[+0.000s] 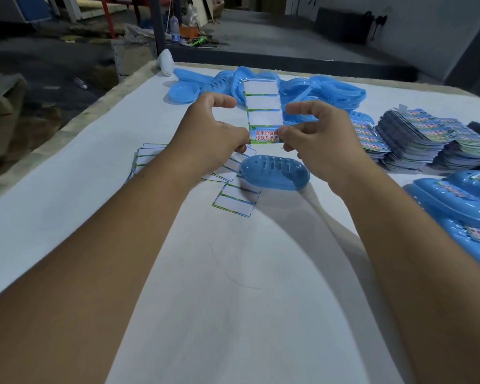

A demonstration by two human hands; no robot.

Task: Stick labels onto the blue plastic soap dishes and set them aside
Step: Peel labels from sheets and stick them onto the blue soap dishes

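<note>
Both hands are raised above the white table (67,206), holding one label strip (263,106) upright between them. The left hand (214,139) pinches the strip's lower left edge, with its thumb lifted clear near the strip's middle. The right hand (319,139) pinches the lower right corner, where the last printed label (265,136) with red and blue characters sits; its forefinger is stretched toward the strip's right edge. The three spaces above that label are bare white backing.

Just below the hands, a blue soap dish (275,171) lies bottom up on the table, its slots showing, with no label on it that I can see. It rests partly on some spent backing sheets (236,199) scattered beside and beneath it.

At the far side of the table lies a heap of unlabelled blue dishes (324,92), partly hidden behind the strip. To the right stand stacks of printed label sheets (416,142), and at the right edge, nearer the person, a few labelled dishes (452,200) lie together, seemingly overlapping, though the frame cuts them off.
</note>
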